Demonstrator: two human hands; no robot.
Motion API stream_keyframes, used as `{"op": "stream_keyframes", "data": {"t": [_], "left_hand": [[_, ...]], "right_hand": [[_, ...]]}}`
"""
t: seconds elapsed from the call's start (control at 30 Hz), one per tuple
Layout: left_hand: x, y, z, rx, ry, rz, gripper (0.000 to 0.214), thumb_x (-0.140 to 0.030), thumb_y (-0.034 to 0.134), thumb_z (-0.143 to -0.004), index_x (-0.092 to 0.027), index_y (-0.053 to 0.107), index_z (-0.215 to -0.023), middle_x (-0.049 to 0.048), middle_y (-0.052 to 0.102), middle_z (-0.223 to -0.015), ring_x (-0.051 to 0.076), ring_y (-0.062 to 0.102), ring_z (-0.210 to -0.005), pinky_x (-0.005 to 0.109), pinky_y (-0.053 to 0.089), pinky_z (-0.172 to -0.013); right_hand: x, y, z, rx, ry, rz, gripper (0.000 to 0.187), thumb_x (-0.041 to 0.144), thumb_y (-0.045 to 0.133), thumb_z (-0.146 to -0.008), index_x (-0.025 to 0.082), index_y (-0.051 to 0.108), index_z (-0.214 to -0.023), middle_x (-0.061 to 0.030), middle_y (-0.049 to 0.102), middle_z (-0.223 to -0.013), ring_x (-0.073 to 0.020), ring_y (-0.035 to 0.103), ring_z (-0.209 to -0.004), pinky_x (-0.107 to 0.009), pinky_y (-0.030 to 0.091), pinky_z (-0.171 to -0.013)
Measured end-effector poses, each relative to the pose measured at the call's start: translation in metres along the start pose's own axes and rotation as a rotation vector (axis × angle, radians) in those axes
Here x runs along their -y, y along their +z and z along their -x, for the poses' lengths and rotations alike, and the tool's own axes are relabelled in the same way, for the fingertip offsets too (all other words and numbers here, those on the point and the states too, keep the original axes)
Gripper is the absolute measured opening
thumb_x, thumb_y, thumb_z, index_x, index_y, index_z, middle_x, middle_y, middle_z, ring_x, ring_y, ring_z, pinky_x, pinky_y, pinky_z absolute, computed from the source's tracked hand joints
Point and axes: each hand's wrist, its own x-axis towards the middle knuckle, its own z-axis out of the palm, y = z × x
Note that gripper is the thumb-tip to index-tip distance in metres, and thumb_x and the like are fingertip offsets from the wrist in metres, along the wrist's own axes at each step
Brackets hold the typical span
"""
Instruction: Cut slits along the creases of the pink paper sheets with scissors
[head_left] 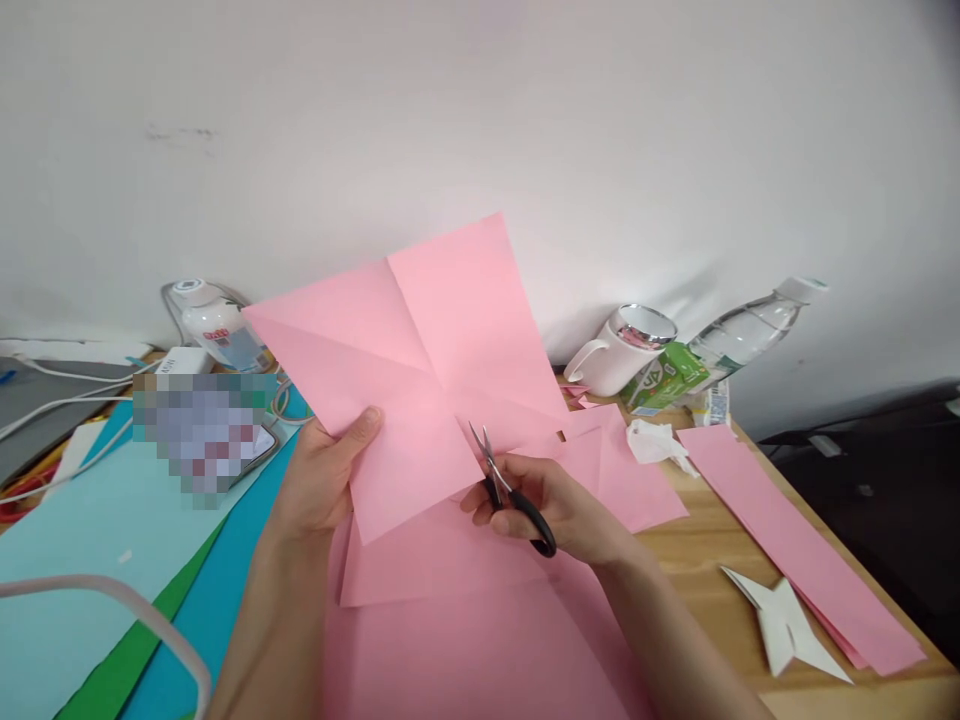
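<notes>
The left grip (324, 475) pinches, thumb (363, 431) uppermost; the right grip (551, 502) curls inward.

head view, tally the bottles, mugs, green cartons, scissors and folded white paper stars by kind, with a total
Bottles: 2 (left bottle, right bottle)
Mugs: 1 (white mug)
Green cartons: 1 (green carton)
Scissors: 1 (black-handled scissors)
Folded white paper stars: 1 (white star)
Total: 6

A wooden desk (694, 550) here, most likely in someone's home, set against a scuffed pale wall (480, 120), white mug (611, 362), clear bottle (750, 325), cables (90, 400), pink paper (472, 310) about
</notes>
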Motion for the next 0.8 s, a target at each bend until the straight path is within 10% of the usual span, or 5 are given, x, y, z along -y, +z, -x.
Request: {"op": "stream_keyframes", "data": {"t": [0.43, 0.8], "left_hand": [[0.008, 0.008, 0.006, 0.052, 0.149, -0.103, 0.044, -0.026, 0.072, -0.071, -0.021, 0.063, -0.113, 0.0067, 0.068, -0.112, 0.026, 0.061, -0.105, 0.033, 0.054, -0.084], [0.010, 0.004, 0.005, 0.067, 0.187, -0.243, 0.038, -0.029, 0.069, -0.073, -0.021, 0.064, -0.109, 0.0050, 0.065, -0.116, 0.025, 0.058, -0.109, 0.034, 0.050, -0.090]], "right_hand": [[-0.004, 0.009, 0.000, -0.079, -0.078, -0.065, 0.014, 0.028, 0.071, -0.074, 0.015, 0.066, -0.077, 0.0000, 0.059, -0.071, -0.0118, 0.054, -0.069, -0.025, 0.044, -0.069], [-0.002, 0.005, 0.002, -0.007, -0.036, -0.063, 0.056, 0.035, 0.068, -0.077, 0.020, 0.049, -0.128, -0.0042, 0.064, -0.083, -0.0136, 0.059, -0.070, -0.032, 0.049, -0.073]]}}
